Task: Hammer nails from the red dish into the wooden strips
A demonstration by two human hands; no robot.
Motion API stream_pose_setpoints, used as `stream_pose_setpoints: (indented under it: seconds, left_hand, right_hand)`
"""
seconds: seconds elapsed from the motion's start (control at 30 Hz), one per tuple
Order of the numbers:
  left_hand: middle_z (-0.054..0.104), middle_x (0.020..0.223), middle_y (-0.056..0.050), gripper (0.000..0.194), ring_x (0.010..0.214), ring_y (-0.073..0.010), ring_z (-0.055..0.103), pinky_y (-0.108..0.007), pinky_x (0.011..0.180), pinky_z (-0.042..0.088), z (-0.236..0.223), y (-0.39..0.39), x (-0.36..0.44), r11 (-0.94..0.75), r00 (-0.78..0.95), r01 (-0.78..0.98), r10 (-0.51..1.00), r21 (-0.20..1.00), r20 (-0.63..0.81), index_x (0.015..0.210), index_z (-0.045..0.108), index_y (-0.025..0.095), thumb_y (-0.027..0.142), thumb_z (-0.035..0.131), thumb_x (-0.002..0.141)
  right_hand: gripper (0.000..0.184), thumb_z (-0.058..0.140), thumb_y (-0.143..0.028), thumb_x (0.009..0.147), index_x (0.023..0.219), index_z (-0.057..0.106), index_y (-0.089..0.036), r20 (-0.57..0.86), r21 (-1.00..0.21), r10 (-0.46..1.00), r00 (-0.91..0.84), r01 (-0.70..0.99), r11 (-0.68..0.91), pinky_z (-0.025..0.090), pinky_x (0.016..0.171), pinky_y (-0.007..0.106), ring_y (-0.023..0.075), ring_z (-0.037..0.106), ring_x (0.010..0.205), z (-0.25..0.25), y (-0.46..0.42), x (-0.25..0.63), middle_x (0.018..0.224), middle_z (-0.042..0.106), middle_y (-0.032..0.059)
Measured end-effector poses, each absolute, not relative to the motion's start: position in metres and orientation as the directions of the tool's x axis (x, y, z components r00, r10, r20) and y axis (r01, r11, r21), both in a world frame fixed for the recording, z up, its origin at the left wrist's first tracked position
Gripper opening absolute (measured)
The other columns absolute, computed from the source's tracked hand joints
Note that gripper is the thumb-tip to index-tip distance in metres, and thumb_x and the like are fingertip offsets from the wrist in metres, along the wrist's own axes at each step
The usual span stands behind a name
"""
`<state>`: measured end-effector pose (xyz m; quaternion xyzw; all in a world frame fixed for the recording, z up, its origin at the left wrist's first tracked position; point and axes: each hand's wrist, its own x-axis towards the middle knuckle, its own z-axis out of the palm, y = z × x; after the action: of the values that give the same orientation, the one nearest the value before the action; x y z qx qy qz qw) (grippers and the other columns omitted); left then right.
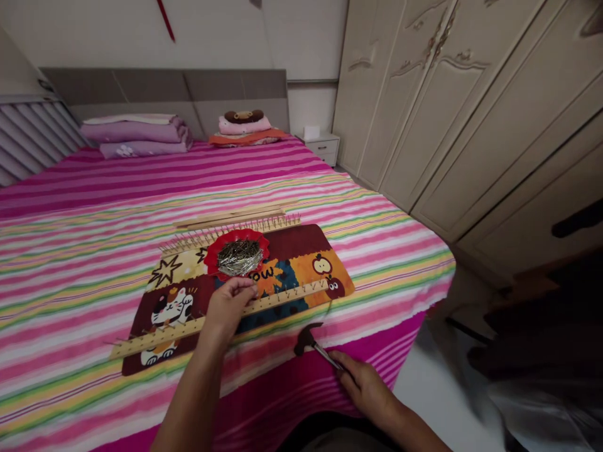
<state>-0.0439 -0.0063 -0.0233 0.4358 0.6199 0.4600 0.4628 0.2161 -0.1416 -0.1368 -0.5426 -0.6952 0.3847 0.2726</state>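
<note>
My right hand [360,380] grips a claw hammer [325,355] by its handle, with the head over the near edge of the bed. The fingers of my left hand [230,301] are pinched together above a long wooden strip [188,328]. Whatever they hold, if anything, is too small to make out. Nails stand along that strip on both sides of the hand, and its middle is hidden by my hand and forearm. Just beyond the left hand, a red scalloped bowl [211,258] holds a heap of loose nails [240,257].
Beneath the bowl and strip lies a patterned mat [294,242] on the striped bedspread [386,251]. A second strip with nails [198,238] and some bare strips [230,218] lie behind. Folded bedding [141,135] is at the headboard; wardrobes [438,113] stand right.
</note>
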Motion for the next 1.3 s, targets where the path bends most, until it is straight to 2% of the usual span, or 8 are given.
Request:
stream_pose_setpoints:
  seconds: [0.1, 0.27, 0.53, 0.77, 0.93, 1.13, 1.23, 1.3]
  left_hand:
    - [0.065, 0.067, 0.000, 0.035, 0.064, -0.0131, 0.058, -0.026, 0.065, 0.046, -0.045, -0.019, -0.035, 0.158, -0.236, 0.213, 0.966, 0.964, -0.106, 0.073, 0.064, 0.017, 0.046, 0.068, 0.054]
    - [0.068, 0.072, -0.001, 0.031, 0.071, -0.0155, 0.062, -0.027, 0.069, 0.048, -0.075, -0.029, -0.027, 0.141, -0.324, 0.219, 0.944, 0.965, -0.064, 0.076, 0.064, 0.019, 0.046, 0.063, 0.060]
    - [0.071, 0.076, 0.001, 0.023, 0.075, -0.0175, 0.063, -0.029, 0.075, 0.048, -0.078, -0.033, -0.016, 0.178, -0.422, 0.367, 0.907, 0.913, -0.008, 0.078, 0.066, 0.023, 0.042, 0.060, 0.066]
    - [0.071, 0.078, 0.000, 0.019, 0.074, -0.0179, 0.063, -0.029, 0.074, 0.048, -0.088, -0.032, -0.016, 0.111, -0.368, 0.521, 0.924, 0.847, 0.105, 0.079, 0.066, 0.024, 0.038, 0.056, 0.071]
    - [0.069, 0.082, -0.003, 0.020, 0.081, -0.0190, 0.063, -0.030, 0.079, 0.046, -0.096, -0.032, -0.016, -0.026, -0.256, 0.658, 0.932, 0.753, 0.257, 0.079, 0.066, 0.022, 0.035, 0.052, 0.076]
    - [0.068, 0.080, -0.004, 0.020, 0.080, -0.0184, 0.062, -0.029, 0.077, 0.046, -0.100, -0.033, -0.014, -0.098, -0.195, 0.720, 0.921, 0.687, 0.337, 0.080, 0.065, 0.021, 0.032, 0.048, 0.079]
    - [0.068, 0.080, -0.004, 0.020, 0.080, -0.0183, 0.061, -0.029, 0.076, 0.045, -0.100, -0.034, -0.014, -0.112, -0.180, 0.736, 0.918, 0.668, 0.353, 0.080, 0.066, 0.021, 0.031, 0.048, 0.080]
    - [0.069, 0.080, -0.004, 0.019, 0.079, -0.0183, 0.061, -0.029, 0.075, 0.046, -0.101, -0.034, -0.015, -0.117, -0.175, 0.738, 0.918, 0.665, 0.356, 0.080, 0.066, 0.022, 0.030, 0.048, 0.080]
  right_hand:
    - [0.042, 0.041, -0.015, 0.084, 0.122, 0.058, -0.017, -0.032, -0.835, 0.964, -0.265, 0.537, 0.120, 0.052, 0.082, 0.033, 0.0225, 0.067, 0.092, -0.134, -0.141, 0.215, 0.105, 0.071, 0.0095]
    - [0.042, 0.041, -0.016, 0.083, 0.122, 0.058, -0.018, -0.032, -0.834, 0.967, -0.253, 0.540, 0.114, 0.052, 0.082, 0.033, 0.0219, 0.067, 0.091, -0.133, -0.142, 0.215, 0.104, 0.072, 0.0085]
    - [0.040, 0.041, -0.016, 0.085, 0.121, 0.058, -0.018, -0.041, -0.828, 0.967, -0.252, 0.550, 0.108, 0.053, 0.080, 0.032, 0.0209, 0.067, 0.090, -0.132, -0.142, 0.214, 0.103, 0.071, 0.0087]
    - [0.041, 0.040, -0.016, 0.085, 0.122, 0.057, -0.018, -0.036, -0.817, 0.965, -0.259, 0.564, 0.121, 0.053, 0.082, 0.033, 0.0214, 0.067, 0.091, -0.136, -0.142, 0.215, 0.105, 0.071, 0.0093]
    - [0.041, 0.042, -0.015, 0.084, 0.121, 0.059, -0.018, -0.015, -0.833, 0.966, -0.259, 0.538, 0.131, 0.053, 0.085, 0.033, 0.0220, 0.067, 0.096, -0.133, -0.146, 0.216, 0.108, 0.070, 0.0091]
    - [0.038, 0.040, -0.023, 0.091, 0.126, 0.055, -0.023, 0.045, -0.856, 0.976, -0.215, 0.495, 0.148, 0.052, 0.086, 0.030, 0.0203, 0.065, 0.101, -0.095, -0.148, 0.213, 0.112, 0.069, 0.0059]
    - [0.039, 0.039, -0.024, 0.092, 0.130, 0.051, -0.023, 0.138, -0.806, 0.968, -0.208, 0.545, 0.232, 0.052, 0.085, 0.030, 0.0204, 0.064, 0.099, -0.070, -0.135, 0.208, 0.110, 0.068, 0.0073]
    - [0.041, 0.038, -0.023, 0.093, 0.133, 0.047, -0.022, 0.196, -0.742, 0.948, -0.250, 0.594, 0.311, 0.053, 0.079, 0.030, 0.0203, 0.065, 0.091, -0.055, -0.123, 0.203, 0.101, 0.068, 0.0087]
